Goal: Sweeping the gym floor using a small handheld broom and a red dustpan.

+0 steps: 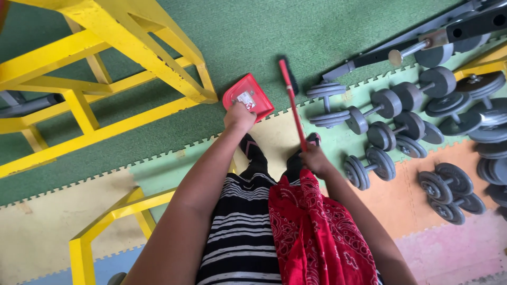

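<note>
left hand [238,115] grips red plastic dustpan [248,96] by near edge, light, stiff | right hand [316,159] closed on red broom handle [292,105], thin, rigid, beside dustpan | dumbbells [369,163] right of dustpan

open green mat [264,37] ahead, yellow frame [121,58] crowding left, dumbbells [380,105] blocking right

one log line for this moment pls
left hand: holds red dustpan | right hand: holds red broom handle | dumbbells at right
</note>
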